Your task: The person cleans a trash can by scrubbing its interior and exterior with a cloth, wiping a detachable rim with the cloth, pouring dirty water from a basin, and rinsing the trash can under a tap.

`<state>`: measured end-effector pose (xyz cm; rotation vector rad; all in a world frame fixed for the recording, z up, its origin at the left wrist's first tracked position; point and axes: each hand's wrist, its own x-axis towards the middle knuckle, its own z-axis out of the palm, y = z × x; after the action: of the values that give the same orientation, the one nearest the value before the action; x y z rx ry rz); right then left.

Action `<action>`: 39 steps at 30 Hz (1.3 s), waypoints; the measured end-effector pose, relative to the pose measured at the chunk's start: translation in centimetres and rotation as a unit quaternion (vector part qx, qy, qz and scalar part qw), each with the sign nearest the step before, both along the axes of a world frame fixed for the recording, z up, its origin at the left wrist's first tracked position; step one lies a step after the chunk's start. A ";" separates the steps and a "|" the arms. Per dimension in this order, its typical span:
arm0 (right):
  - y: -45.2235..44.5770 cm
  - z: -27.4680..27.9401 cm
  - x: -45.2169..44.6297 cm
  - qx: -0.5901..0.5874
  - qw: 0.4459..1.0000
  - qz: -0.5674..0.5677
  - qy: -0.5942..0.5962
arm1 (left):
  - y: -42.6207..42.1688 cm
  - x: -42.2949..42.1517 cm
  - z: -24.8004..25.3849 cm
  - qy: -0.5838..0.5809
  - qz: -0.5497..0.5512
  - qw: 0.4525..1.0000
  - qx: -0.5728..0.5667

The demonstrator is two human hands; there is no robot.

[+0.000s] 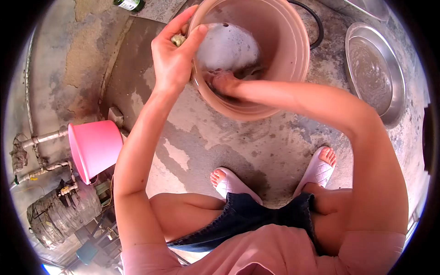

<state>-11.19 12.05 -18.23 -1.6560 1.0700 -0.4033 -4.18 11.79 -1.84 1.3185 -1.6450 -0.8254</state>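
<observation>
A large pinkish-brown plastic bucket (293, 41) is tilted in front of me, its mouth facing my body. My left hand (176, 57) grips its left rim, thumb over the edge and fingers outside. A small pale, crumpled lump (178, 40) shows between the thumb and fingers; what it is I cannot tell. Inside the bucket is murky water with a patch of whitish foam (229, 48). My right hand (224, 83) reaches down into the bucket, near its lower left wall. Its fingers are under the dark water, so what they touch is hidden.
An oval metal basin (398, 94) with water in it stands on the wet concrete floor (197, 151) at the right. A black hose (319, 25) curves behind the bucket. To the left are a pink bucket (98, 146), pipes (48, 137) and a green bottle (129, 4).
</observation>
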 end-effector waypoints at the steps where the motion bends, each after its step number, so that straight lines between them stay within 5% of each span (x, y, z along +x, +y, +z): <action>1: 1.1 1.5 -0.2 0.020 0.998 -0.025 -0.057 | -0.1 -0.1 0.2 -0.006 0.000 1.000 -0.001; 3: 4.5 2.9 -3.5 0.048 0.993 -0.077 -0.074 | -0.2 -0.1 0.1 -0.007 0.006 1.000 0.001; 4: 4.0 2.3 -6.8 -0.100 0.990 0.084 0.061 | -0.3 0.2 0.0 -0.003 0.012 1.000 0.002; 5: 3.0 1.6 -10.0 -0.242 0.921 0.240 0.189 | -0.4 0.4 -0.1 -0.002 0.019 1.000 0.003; 7: 0.5 3.3 -14.2 -0.330 0.787 0.312 0.417 | -0.7 0.4 -0.1 -0.011 0.017 1.000 -0.010; 10: 2.8 4.4 -11.3 -0.201 0.863 0.244 0.395 | 0.0 -0.7 -0.1 0.001 0.027 1.000 -0.013; 12: 4.7 5.8 -7.2 -0.055 0.994 0.054 0.078 | 0.4 -1.3 -0.4 0.011 0.017 0.999 -0.025; 13: 5.5 6.7 -5.9 0.023 0.995 -0.043 -0.093 | 0.4 -1.5 -0.3 0.011 0.011 1.000 -0.020; 15: 6.0 8.7 -6.8 0.039 0.969 -0.099 -0.221 | -0.4 -0.8 -0.4 0.066 0.040 0.997 -0.008; 18: 6.7 7.1 -12.5 -0.216 0.968 0.106 -0.070 | -1.3 1.6 -0.6 0.102 0.059 0.993 0.008; 21: 6.5 6.3 -15.0 -0.297 0.944 0.139 0.030 | -1.1 1.3 -0.6 0.125 0.060 0.990 0.003; 24: 6.0 10.0 -8.7 -0.115 0.978 0.019 -0.175 | -0.9 0.0 -0.5 0.144 0.058 0.988 0.015; 26: 5.9 10.2 -6.7 -0.116 0.959 -0.049 -0.252 | -1.2 0.2 -0.7 0.140 0.072 0.987 0.013; 28: 5.3 9.1 -5.7 -0.258 0.930 -0.069 -0.253 | -1.3 0.8 -0.6 0.153 0.083 0.984 0.023; 30: 5.5 7.5 -9.9 -0.279 0.950 0.114 -0.079 | -2.1 2.3 -0.3 0.134 0.086 0.987 0.039; 34: 1.0 5.3 -18.0 -0.491 0.822 0.194 0.213 | -3.6 3.1 0.3 0.037 0.043 0.997 0.046; 39: 0.9 5.2 -18.9 -0.493 0.838 0.118 0.203 | -2.9 2.6 -0.2 -0.025 0.001 0.994 0.108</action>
<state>-30.13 12.97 -13.07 -2.8688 0.9823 -0.4893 -1.57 8.86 -2.00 1.4997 -1.6292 -0.9989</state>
